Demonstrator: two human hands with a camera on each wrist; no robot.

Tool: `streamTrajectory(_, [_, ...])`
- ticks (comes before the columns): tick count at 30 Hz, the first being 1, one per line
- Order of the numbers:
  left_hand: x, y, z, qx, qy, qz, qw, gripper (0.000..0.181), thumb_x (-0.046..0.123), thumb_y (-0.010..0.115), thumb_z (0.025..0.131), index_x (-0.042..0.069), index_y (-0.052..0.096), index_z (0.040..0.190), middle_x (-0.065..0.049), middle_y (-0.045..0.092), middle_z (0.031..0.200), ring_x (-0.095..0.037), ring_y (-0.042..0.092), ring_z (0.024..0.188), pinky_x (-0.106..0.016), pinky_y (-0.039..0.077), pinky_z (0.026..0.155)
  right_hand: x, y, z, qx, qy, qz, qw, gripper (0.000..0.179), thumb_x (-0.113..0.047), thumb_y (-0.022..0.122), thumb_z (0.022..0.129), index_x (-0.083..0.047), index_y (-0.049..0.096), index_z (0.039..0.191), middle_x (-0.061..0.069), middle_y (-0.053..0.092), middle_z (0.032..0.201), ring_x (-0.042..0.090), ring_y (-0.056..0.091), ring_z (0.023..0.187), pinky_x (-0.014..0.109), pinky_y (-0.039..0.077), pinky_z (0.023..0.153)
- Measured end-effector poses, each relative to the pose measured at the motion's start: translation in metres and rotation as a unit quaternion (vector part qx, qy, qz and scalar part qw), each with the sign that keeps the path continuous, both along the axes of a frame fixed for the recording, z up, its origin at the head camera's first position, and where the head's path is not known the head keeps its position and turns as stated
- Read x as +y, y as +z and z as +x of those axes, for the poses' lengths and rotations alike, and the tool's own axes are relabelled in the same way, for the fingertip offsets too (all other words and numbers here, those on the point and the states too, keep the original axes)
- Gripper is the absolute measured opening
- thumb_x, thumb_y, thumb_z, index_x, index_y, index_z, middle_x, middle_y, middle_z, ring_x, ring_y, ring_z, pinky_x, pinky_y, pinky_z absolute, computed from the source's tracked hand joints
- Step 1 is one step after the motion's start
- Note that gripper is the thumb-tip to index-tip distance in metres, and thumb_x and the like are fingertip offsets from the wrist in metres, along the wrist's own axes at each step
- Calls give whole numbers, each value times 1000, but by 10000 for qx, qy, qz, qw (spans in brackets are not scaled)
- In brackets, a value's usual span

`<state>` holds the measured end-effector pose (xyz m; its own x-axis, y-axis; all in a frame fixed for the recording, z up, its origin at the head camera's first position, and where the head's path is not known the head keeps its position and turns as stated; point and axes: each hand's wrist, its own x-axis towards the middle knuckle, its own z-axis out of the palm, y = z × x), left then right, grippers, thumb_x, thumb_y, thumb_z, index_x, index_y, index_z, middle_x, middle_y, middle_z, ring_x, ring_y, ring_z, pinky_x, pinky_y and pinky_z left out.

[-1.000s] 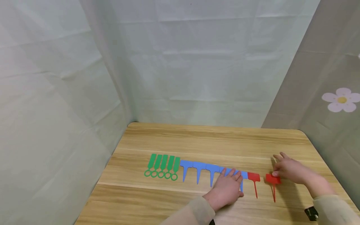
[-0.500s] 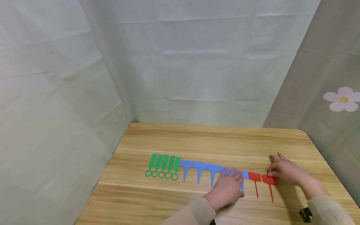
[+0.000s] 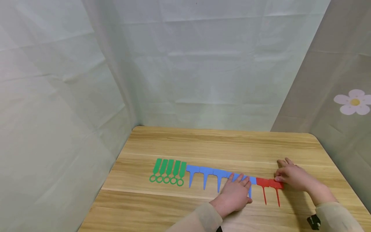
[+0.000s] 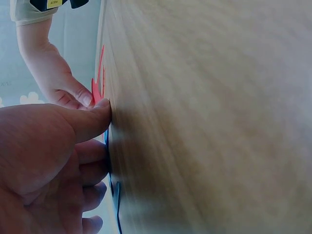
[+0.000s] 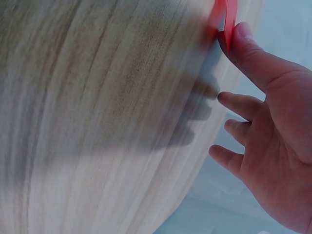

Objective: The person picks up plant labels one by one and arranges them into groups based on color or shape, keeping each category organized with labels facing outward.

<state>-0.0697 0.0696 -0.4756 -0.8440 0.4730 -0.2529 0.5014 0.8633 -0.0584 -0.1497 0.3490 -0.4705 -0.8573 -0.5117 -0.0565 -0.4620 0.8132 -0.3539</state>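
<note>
My left hand (image 3: pixel 235 193) lies with fingers spread on the right-hand blue T-shaped plant labels (image 3: pixel 205 170), partly covering them. In the left wrist view, the thumb of my left hand (image 4: pixel 44 151) touches the tabletop. My right hand (image 3: pixel 295 178) pinches the head of a red T-shaped plant label (image 3: pixel 274 184) by its right end. The right wrist view has this red label (image 5: pixel 230 22) between thumb and index finger, the other fingers of my right hand (image 5: pixel 282 112) held apart. Another red label (image 3: pixel 262 182) lies between it and the blue ones, their heads edge to edge.
Several green tags with ring ends (image 3: pixel 169 166) lie side by side at the row's left end. The row rests on a wooden table (image 3: pixel 220 145). Pale cloth walls (image 3: pixel 217 80) stand behind and at both sides, a flower print (image 3: pixel 355 102) on the right one.
My right hand has slid the outer red label leftward, closing the gap to the other red label. My left hand has stayed in place on the blue labels.
</note>
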Motion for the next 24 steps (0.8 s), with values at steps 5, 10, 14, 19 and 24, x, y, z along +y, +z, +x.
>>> streamTrajectory(5, [0,1,0,-3,-4,24,10000,69,67,53,104,37,42,165,23,28,171,-4,22,159,-37,20,131,0,1,1,7,-17,18,10000,20,-20,82,93,-28,66,82,46,51,143,78,30,136,90,33,99])
streamTrajectory(10, [0,1,0,-2,-8,26,10000,69,66,53,104,37,42,165,23,28,171,-4,22,159,-38,19,131,1,1,2,-20,-24,30,10000,20,-21,82,93,-28,65,83,46,51,142,79,29,135,90,32,98])
streamTrajectory(14, [1,0,1,53,-44,-4,10000,68,65,53,104,36,43,165,22,29,171,-4,21,160,-39,19,131,1,1,2,-32,-50,22,10000,18,-23,82,93,-28,67,84,46,52,142,79,29,136,91,32,98])
streamTrajectory(19, [3,0,2,218,-101,-56,9997,66,63,55,105,35,45,164,20,31,171,-6,20,161,-41,20,131,1,2,2,76,-60,24,10000,18,-23,83,93,-29,68,84,43,55,141,79,30,135,91,33,97])
streamTrajectory(24, [4,-1,3,283,-94,-43,9995,67,62,56,104,33,46,164,18,32,171,-8,20,161,-42,20,131,1,5,2,69,-49,67,9999,16,-25,83,93,-29,69,86,41,56,140,78,30,136,91,34,96])
